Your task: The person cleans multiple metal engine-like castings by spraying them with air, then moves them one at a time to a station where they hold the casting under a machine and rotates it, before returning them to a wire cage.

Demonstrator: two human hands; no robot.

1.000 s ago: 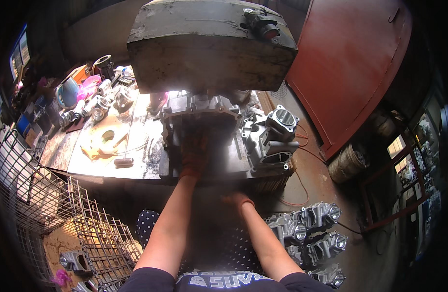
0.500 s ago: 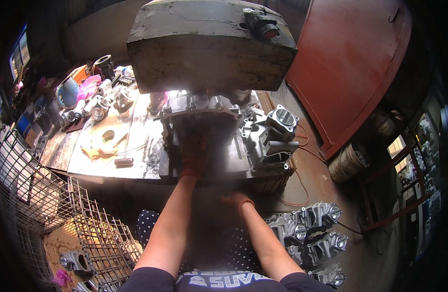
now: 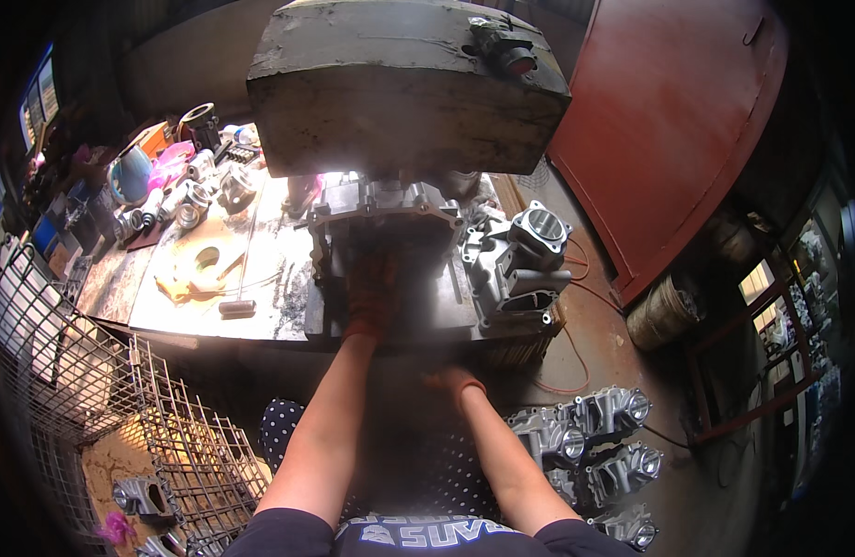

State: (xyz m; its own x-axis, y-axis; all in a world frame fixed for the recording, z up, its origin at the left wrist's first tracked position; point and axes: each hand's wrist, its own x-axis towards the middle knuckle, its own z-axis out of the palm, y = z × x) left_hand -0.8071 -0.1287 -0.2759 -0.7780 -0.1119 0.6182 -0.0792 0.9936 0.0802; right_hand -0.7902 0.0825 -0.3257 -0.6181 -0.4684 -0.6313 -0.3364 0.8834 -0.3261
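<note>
My left hand (image 3: 370, 302), in an orange-red glove, reaches over the table's front edge into the dark hollow of a large metal casting (image 3: 386, 206). Its fingers are lost in shadow, so whether they grip anything does not show. Below the table edge, my right hand (image 3: 453, 381) wears the same kind of glove; a dark blur covers its fingers. The casting stands on a flat metal plate (image 3: 455, 316) beneath a big grey machine head (image 3: 404, 116). Just right of it rests another silver casting (image 3: 516, 269) with a round flanged opening.
A mallet-like tool (image 3: 237, 307) and a yellowish ring-shaped part (image 3: 203, 267) lie on the left of the worktable (image 3: 172, 320). Wire baskets (image 3: 191, 464) stand at lower left. Several castings (image 3: 622, 464) sit on the floor at right, near an orange cable (image 3: 585, 357) and a red panel (image 3: 664, 121).
The view has shifted very slightly. Both hands and the castings stay in nearly the same places.
</note>
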